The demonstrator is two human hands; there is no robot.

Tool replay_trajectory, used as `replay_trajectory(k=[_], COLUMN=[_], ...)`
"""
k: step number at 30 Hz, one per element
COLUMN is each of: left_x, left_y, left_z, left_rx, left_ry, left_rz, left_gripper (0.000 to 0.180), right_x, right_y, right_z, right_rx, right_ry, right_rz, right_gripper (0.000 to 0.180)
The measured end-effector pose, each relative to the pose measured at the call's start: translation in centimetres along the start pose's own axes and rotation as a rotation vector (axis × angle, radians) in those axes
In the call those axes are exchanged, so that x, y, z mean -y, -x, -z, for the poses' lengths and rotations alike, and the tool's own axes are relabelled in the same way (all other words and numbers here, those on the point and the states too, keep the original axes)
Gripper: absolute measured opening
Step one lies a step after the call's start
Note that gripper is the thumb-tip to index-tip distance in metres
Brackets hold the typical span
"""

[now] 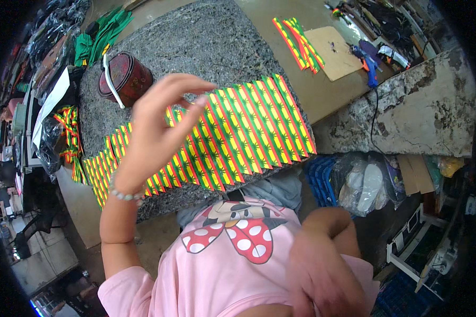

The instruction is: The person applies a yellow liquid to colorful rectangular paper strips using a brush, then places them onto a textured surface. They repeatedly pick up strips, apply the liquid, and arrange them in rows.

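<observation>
My left hand (156,129) is raised above a grey speckled stone slab (195,42), fingers spread and curled, holding nothing. Under it lies a long row of overlapping red, yellow and green striped strips (248,127) with a leaf print, reaching from the slab's left edge to its right edge. My right hand (317,274) is blurred and pulled in close against my pink shirt at the lower right; I cannot tell whether it holds anything.
A dark red round tin (129,76) with a white tool on top stands at the slab's back left. More striped strips (299,42) and a cardboard piece (336,53) lie on the far table. Green fabric (100,34) sits top left; bagged soles (365,185) lie at right.
</observation>
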State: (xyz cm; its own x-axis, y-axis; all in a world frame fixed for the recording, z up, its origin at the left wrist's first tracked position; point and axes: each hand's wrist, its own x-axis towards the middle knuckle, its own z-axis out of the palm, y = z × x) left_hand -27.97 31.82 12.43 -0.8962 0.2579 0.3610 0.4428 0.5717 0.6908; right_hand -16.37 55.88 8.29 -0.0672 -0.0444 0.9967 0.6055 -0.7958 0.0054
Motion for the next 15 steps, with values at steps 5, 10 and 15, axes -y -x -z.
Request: replay_trajectory(k=[5, 10, 15], left_x=[4.4, 7.9, 8.2], left_y=[-5.7, -9.8, -9.8], left_z=[-7.7, -12.6, -13.3], left_rx=[0.047, 0.138, 0.171], left_ry=[0.024, -0.226, -0.262], left_rz=[-0.137, -0.172, -0.15], left_gripper=[0.021, 0.026, 0.025], right_x=[5.8, 8.7, 8.9], right_y=[4.1, 5.3, 6.4], right_z=[3.9, 3.3, 3.0], right_rx=[-0.709, -1.449, -1.319], right_ry=[2.128, 2.31, 2.371], right_rz=[-0.907, -1.118, -1.118], right_gripper=[0.026, 0.016, 0.016])
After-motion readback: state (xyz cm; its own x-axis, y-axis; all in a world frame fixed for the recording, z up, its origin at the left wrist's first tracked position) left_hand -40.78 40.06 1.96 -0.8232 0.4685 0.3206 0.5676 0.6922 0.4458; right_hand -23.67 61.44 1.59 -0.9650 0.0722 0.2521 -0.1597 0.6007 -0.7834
